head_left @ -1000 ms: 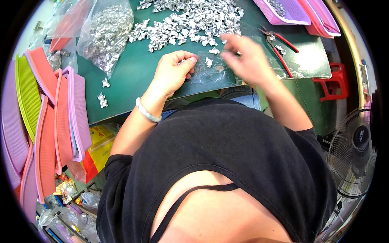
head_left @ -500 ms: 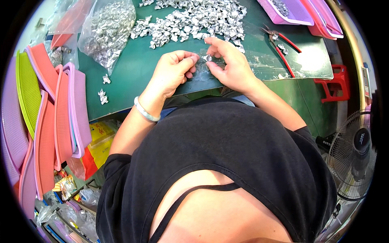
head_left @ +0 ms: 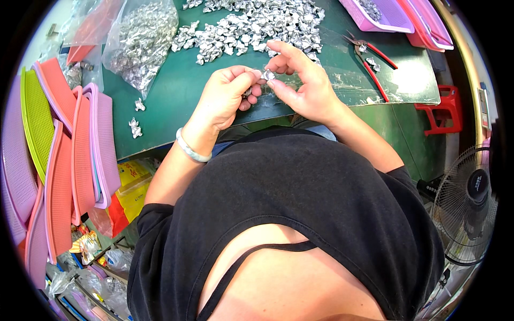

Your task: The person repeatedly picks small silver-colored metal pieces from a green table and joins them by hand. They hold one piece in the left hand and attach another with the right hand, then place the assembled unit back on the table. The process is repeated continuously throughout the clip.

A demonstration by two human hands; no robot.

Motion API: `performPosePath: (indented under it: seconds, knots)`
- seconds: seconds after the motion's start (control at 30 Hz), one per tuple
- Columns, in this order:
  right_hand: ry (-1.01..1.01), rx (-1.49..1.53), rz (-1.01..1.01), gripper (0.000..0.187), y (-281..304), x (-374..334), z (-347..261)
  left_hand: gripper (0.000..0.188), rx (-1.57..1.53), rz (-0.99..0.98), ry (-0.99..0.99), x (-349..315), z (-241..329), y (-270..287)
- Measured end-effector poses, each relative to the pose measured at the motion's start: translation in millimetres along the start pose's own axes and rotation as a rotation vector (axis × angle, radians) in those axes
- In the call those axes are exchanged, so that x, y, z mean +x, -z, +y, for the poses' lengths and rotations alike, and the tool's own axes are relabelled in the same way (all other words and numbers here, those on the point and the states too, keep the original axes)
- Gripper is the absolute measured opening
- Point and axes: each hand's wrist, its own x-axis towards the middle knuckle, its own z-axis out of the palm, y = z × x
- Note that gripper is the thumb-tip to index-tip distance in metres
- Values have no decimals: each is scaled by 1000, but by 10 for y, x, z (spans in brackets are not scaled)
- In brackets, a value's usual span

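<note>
Above the table's near edge, my left hand (head_left: 230,93) and my right hand (head_left: 310,88) meet at a small silver metal casting (head_left: 267,75). The left thumb and forefinger are pinched together at its left side. My right thumb and a bent finger close on its other side, while the right forefinger stretches out above. Something dark and metallic shows among the curled left fingers, partly hidden. Just beyond the hands a big heap of similar silver castings (head_left: 257,32) covers the green table (head_left: 160,115).
A clear plastic bag (head_left: 142,48) full of castings stands at the far left, with two loose castings nearer. Red-handled pliers (head_left: 372,61) lie at right, below a purple basket (head_left: 388,21). Stacked plastic baskets (head_left: 59,160) flank the left; a red stool (head_left: 441,109) and fan (head_left: 474,198) the right.
The casting has shifted slightly left and come up against my left fingertips. My right hand has moved a little left and away from me, its forefinger lifting.
</note>
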Motion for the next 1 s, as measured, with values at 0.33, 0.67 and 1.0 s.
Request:
performPosePath:
  seconds: [0.33,0.67,1.0]
  knots:
    - [-65,112,-10,51,1,-3,-12,17,-135,-56,67,11,-4,34]
    - [-65,132,-4,49,-10,-4,-19,19,-170,-77,83,13,-15,58]
    - [-64,172,3,49,-28,-5,-17,13,-130,-70,36,3,-34,55]
